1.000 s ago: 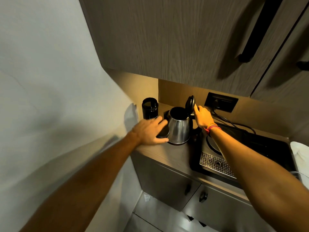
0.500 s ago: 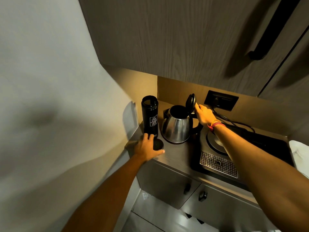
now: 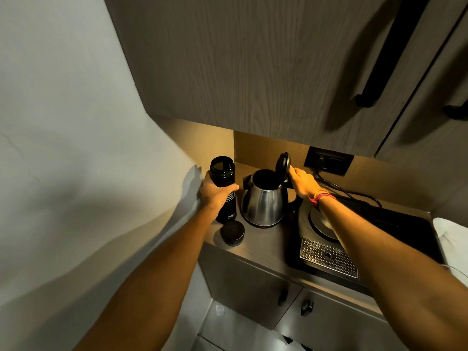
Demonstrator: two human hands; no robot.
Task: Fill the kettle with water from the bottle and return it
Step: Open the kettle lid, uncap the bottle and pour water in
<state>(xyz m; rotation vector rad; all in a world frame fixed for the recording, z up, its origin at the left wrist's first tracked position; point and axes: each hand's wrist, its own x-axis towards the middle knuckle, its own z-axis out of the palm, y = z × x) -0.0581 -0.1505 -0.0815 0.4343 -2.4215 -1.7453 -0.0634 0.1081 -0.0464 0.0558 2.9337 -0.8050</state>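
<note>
A steel kettle [image 3: 263,203] stands on the counter with its black lid [image 3: 283,164] tipped up and open. My right hand [image 3: 302,182] rests at the kettle's handle, fingers touching the raised lid. To the kettle's left stands a tall black bottle [image 3: 224,173], uncapped and upright. My left hand [image 3: 215,195] is wrapped around the bottle's middle. The bottle's round black cap [image 3: 233,233] lies flat on the counter in front of the bottle.
A black tray [image 3: 379,239] to the right holds the kettle's round base [image 3: 323,224] and a perforated metal drip grille [image 3: 329,258]. A wall socket [image 3: 328,160] with cables is behind. Cabinet doors hang overhead; a wall is close on the left.
My left hand put the cap down on the counter, then rose and closed around the bottle. My right hand stayed at the kettle's open lid.
</note>
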